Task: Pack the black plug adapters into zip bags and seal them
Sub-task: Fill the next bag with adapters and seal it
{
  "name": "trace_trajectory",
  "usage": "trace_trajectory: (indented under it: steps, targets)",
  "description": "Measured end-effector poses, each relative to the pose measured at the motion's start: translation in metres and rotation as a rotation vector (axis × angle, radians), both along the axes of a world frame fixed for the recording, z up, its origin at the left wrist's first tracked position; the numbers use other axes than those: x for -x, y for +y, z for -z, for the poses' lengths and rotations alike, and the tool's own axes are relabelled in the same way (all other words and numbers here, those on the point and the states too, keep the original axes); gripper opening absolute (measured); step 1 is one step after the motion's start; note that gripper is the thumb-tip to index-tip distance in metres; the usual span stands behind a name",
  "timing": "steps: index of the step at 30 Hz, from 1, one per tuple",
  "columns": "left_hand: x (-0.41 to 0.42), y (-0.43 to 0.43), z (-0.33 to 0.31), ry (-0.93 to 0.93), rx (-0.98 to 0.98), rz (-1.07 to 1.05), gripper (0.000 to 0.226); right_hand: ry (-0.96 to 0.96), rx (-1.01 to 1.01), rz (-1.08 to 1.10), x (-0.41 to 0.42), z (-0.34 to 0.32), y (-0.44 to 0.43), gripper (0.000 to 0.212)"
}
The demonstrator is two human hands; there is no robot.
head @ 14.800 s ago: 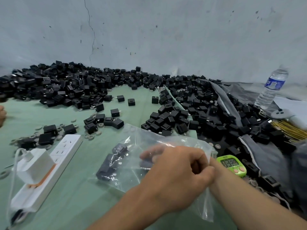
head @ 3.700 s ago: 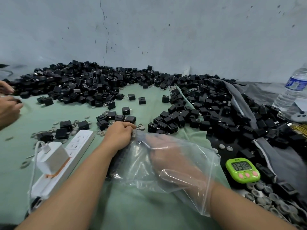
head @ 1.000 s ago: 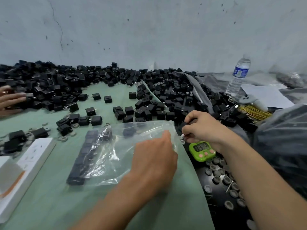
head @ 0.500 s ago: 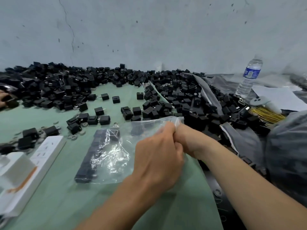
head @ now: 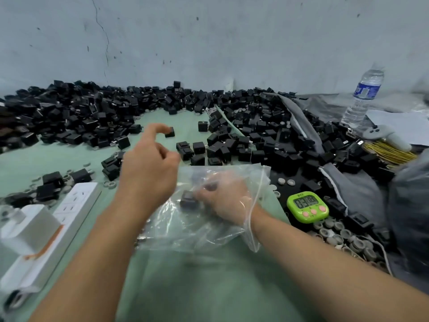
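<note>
Your right hand (head: pixel 222 201) inside the zip bag (head: pixel 209 228) before you, left hand (head: pixel 148 173) raised left of it, power strip (head: pixel 58 224) at your left, timer (head: pixel 307 206) just right of the bag, plug adapters (head: pixel 92 117) heaped behind, water bottle (head: pixel 363 98) far right.

Right hand (head: pixel 224 202) shows only through crinkled clear plastic zip bag (head: pixel 204 231), its hold on the small black cube plug adapter (head: pixel 187 199) unclear; left hand (head: pixel 148 175) motion-blurred; white plastic power strip (head: pixel 74 208) cut by left edge; green square timer (head: pixel 307 206) digits unreadable.

right hand (head: pixel 222 201) | now inside zip bag (head: pixel 209 231), holding adapter (head: pixel 186 200) | left hand (head: pixel 148 173) released, lifted
</note>
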State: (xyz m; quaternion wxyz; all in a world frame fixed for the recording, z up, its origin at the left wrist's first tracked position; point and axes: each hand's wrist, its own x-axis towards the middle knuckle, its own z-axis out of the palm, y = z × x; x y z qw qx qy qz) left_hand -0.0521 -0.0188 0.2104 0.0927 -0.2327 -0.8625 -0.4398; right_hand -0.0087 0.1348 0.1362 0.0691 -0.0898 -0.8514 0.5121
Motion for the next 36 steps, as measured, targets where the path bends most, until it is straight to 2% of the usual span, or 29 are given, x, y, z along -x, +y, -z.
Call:
trace_trajectory:
  steps: [2, 5, 6, 10, 13, 15, 21, 27, 29, 33, 36]
  targets:
    - [0.031, -0.031, -0.001, -0.063, 0.232, -0.158, 0.026, -0.010, 0.097, 0.009, -0.006, 0.001, -0.001, 0.033]
    - [0.050, -0.062, 0.010, -0.179, 0.445, -0.128, 0.018, -0.030, 0.024, -0.061, -0.006, -0.002, 0.000, 0.024]
    - [0.053, -0.063, 0.013, -0.203, 0.459, -0.092, 0.020, -0.039, -0.049, -0.092, -0.005, -0.005, -0.001, 0.027]
    - [0.055, -0.062, 0.015, -0.287, 0.485, 0.063, 0.051, -0.091, -0.302, -0.270, -0.005, -0.012, -0.003, 0.033]
    - [0.055, -0.062, 0.022, -0.308, 0.511, 0.079, 0.060, -0.063, -0.574, -0.314, -0.003, -0.015, -0.008, 0.038]
    - [0.054, -0.063, 0.024, -0.310, 0.490, 0.077, 0.060, -0.022, -0.666, -0.323, -0.001, -0.013, -0.011, 0.040]
    - [0.057, -0.065, 0.030, -0.290, 0.476, 0.080, 0.061, 0.026, -0.721, -0.321, 0.005, -0.011, -0.016, 0.049]
    - [0.060, -0.062, 0.035, -0.255, 0.487, 0.057, 0.071, 0.069, -0.733, -0.312, 0.008, -0.003, -0.017, 0.038]
    - [0.059, -0.061, 0.035, -0.237, 0.509, 0.054, 0.076, 0.092, -0.755, -0.315, 0.007, -0.002, -0.017, 0.044]
    - [0.054, -0.053, 0.039, -0.206, 0.535, 0.138, 0.084, 0.086, -0.789, -0.343, 0.010, -0.003, -0.016, 0.037]
    - [0.051, -0.044, 0.044, -0.205, 0.478, 0.217, 0.080, -0.051, -0.613, -0.407, 0.008, -0.018, -0.006, 0.040]
